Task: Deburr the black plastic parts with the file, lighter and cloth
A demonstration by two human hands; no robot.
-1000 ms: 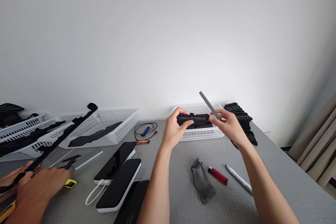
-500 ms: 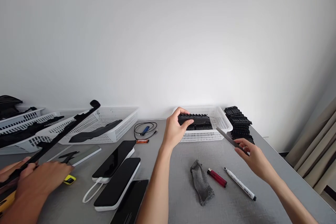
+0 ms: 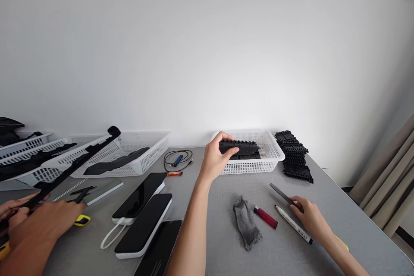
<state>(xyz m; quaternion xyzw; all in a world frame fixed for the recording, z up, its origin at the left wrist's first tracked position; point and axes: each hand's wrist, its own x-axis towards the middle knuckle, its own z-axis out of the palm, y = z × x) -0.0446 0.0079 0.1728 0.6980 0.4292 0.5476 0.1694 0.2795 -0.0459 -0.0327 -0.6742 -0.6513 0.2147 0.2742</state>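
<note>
Holding a black ribbed part [image 3: 241, 147] at centre frame, the left hand [image 3: 214, 160] has its fingers curled over the top and the thumb on the near side. The grip is closed, and the part sits level above the near wall of a white mesh basket [image 3: 274, 155].

At lower right, the right hand [image 3: 308, 217] has its fingertips pinched on the near end of a flat dark strip [image 3: 282, 193]. The strip lies low over the grey table [image 3: 223, 189], its far end pointing up-left; contact with the surface cannot be told. A white marker [image 3: 293, 224] lies just beside the strip, on its lower side in the frame.

Left of the marker are a red lighter [image 3: 265, 217] and a grey cloth [image 3: 247, 223], near each other but apart. A stack of black parts [image 3: 295, 157] stands just right of the basket.

At lower left, another person's hands [image 3: 42, 224] grip a long black rail [image 3: 74, 164] — angled up toward the centre.
</note>
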